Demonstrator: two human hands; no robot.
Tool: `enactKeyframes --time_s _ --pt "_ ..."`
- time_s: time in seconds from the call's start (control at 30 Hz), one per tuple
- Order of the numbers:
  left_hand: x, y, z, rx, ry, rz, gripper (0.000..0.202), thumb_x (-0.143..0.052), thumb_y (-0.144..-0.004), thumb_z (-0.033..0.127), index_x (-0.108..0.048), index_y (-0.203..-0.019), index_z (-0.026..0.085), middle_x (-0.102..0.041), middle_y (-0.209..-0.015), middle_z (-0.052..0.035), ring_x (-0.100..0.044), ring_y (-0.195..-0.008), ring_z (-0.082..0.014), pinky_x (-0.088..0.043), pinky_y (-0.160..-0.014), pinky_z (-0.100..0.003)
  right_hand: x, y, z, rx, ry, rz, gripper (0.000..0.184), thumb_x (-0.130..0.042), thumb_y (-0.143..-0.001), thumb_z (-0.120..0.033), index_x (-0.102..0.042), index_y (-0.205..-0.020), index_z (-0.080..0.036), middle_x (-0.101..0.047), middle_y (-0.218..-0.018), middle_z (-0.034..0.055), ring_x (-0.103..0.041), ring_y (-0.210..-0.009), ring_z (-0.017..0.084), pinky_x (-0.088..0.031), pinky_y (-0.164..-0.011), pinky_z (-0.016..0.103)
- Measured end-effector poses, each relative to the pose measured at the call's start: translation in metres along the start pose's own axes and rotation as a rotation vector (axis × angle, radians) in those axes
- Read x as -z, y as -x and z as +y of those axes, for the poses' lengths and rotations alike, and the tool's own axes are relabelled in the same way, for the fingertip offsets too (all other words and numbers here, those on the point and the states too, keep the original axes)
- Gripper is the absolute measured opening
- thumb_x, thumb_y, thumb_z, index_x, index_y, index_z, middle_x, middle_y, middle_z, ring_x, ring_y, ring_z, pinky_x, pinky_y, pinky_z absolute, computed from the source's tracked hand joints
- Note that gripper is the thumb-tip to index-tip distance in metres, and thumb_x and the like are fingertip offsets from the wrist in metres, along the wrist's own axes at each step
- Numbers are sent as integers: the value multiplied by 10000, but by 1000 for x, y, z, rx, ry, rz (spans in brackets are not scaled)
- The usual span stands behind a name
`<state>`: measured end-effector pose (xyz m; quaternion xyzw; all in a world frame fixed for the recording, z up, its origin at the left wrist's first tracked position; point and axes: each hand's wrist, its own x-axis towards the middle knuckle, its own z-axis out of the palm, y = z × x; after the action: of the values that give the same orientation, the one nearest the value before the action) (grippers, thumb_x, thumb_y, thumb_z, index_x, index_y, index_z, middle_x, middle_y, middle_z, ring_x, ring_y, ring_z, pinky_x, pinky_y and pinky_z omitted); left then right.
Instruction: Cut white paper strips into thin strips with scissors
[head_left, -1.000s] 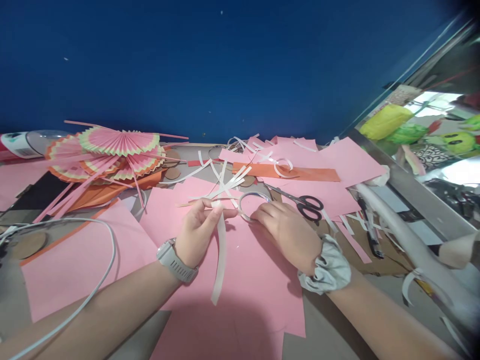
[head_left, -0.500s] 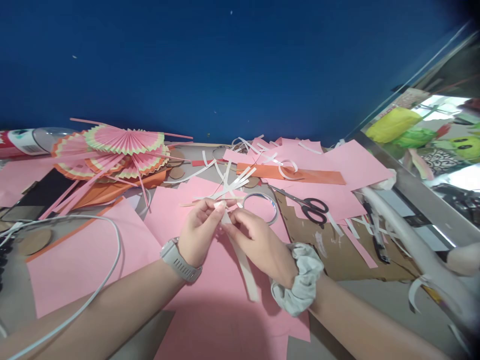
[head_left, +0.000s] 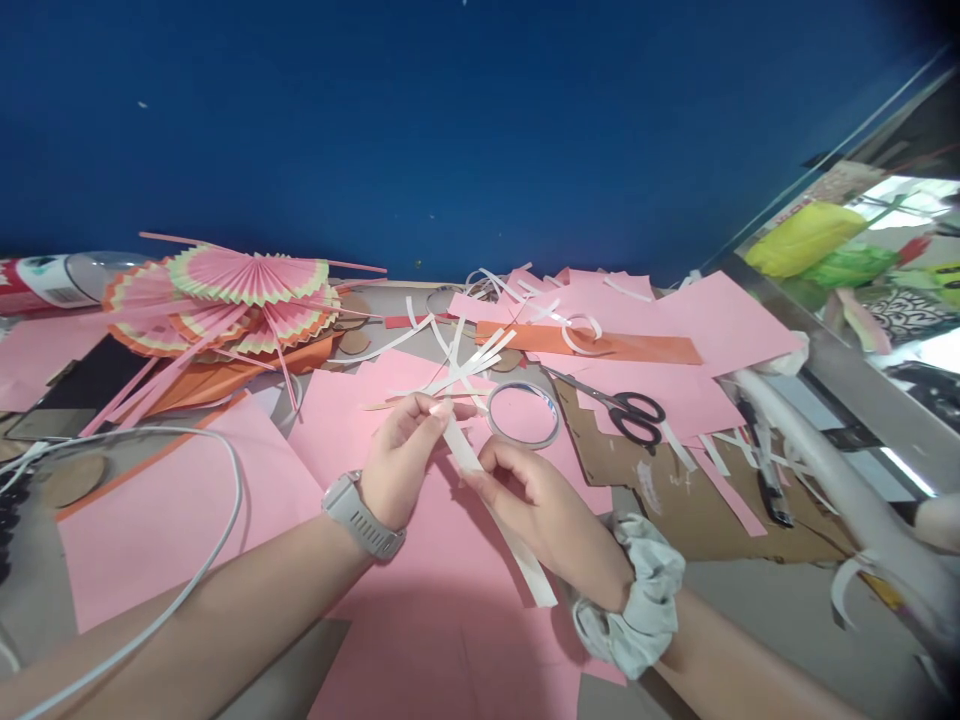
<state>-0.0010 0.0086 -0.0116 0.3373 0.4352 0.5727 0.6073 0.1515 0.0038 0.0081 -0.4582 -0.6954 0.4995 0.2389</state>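
A pale paper strip (head_left: 525,560) runs diagonally between my two hands, over pink paper sheets (head_left: 442,620). My left hand (head_left: 409,450) pinches its upper end between thumb and forefinger. Lower down the strip, my right hand (head_left: 525,490) grips it with thumb and fingers, and the free end hangs below. Just beyond my right hand a roll of tape (head_left: 523,414) lies flat on the pink paper. Several loose white strips (head_left: 469,365) are scattered behind my left hand.
Black-handled scissors (head_left: 634,415) and a box cutter (head_left: 766,470) lie on cardboard (head_left: 675,520) at the right. Folded pink paper fans (head_left: 247,280) stand at the back left beside a bottle (head_left: 60,283). A white cable (head_left: 234,500) loops over the left side. A blue wall (head_left: 450,140) rises behind.
My right hand has slid down the strip, away from my left hand, toward the lower right. More of the strip shows between them. My left hand keeps its pinch.
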Motion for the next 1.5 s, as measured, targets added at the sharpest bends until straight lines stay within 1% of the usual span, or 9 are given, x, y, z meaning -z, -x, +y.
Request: enactKeyframes --time_s 0.1,0.2,0.37,0.5,0.67,1.03,1.33,1.4,1.5 --pt "0 5 1 -87 -103 -112 267 -474 -889 462 -507 -861 199 -588 -832 1 -559 -676 -112 -481 -613 -248 2 3 -1 81 -50 -3 262 -469 -931 -318 -451 -701 -192 -500 -722 -15 -475 -695 126 -392 -676 252" --pt "-2 10 4 -97 -219 -307 294 -556 -845 455 -524 -769 173 -525 -663 22 -506 -574 -100 -435 -541 -226 8 5 -6 109 -89 -55 245 -462 -935 -285 -457 -710 -188 -500 -750 -11 -480 -734 124 -394 -708 246" --pt "-2 13 11 30 -308 -484 330 -505 -894 370 -543 -656 145 -505 -519 21 -476 -477 -88 -393 -489 -215 32 6 -15 10 -185 -326 213 -456 -926 -203 -466 -715 -174 -494 -725 -31 -464 -682 89 -384 -660 205" --pt "0 11 16 54 -405 -629 253 -569 -858 312 -595 -690 124 -606 -604 -23 -541 -553 -109 -444 -574 -232 54 4 -18 -42 -182 -533 193 -498 -915 -248 -502 -742 -164 -511 -726 -34 -465 -683 85 -373 -659 204" --pt "-2 10 17 61 -460 -777 249 -526 -884 286 -641 -782 90 -675 -720 -100 -613 -664 -160 -489 -664 -282 75 4 -16 -70 1 -622 267 -494 -913 -345 -489 -710 -171 -492 -706 -37 -425 -615 86 -344 -594 225" --pt "-3 11 14 120 -385 -743 247 -498 -905 283 -616 -786 102 -668 -724 -96 -612 -657 -168 -491 -663 -315 102 17 -18 -50 176 -639 255 -440 -942 -328 -497 -743 -179 -489 -750 -37 -427 -656 92 -339 -620 232" --pt "0 5 4 -94 -199 -288 253 -425 -925 349 -542 -781 177 -509 -735 -7 -481 -636 -119 -444 -604 -264 101 18 -14 -53 84 -483 303 -441 -940 -399 -460 -721 -190 -522 -744 -22 -461 -687 120 -359 -661 245" --pt "2 6 4 -169 -242 -299 331 -377 -924 445 -532 -794 183 -485 -737 -13 -463 -660 -138 -433 -625 -285 93 16 -17 -67 73 -443 285 -428 -945 -376 -467 -730 -194 -528 -745 -19 -481 -702 127 -372 -679 250" --pt "3 10 6 -253 -446 -448 373 -438 -875 519 -543 -797 170 -512 -725 -25 -478 -653 -151 -419 -637 -300 77 12 -22 -25 107 -418 249 -427 -942 -332 -486 -744 -192 -531 -751 -14 -495 -720 133 -388 -699 258"
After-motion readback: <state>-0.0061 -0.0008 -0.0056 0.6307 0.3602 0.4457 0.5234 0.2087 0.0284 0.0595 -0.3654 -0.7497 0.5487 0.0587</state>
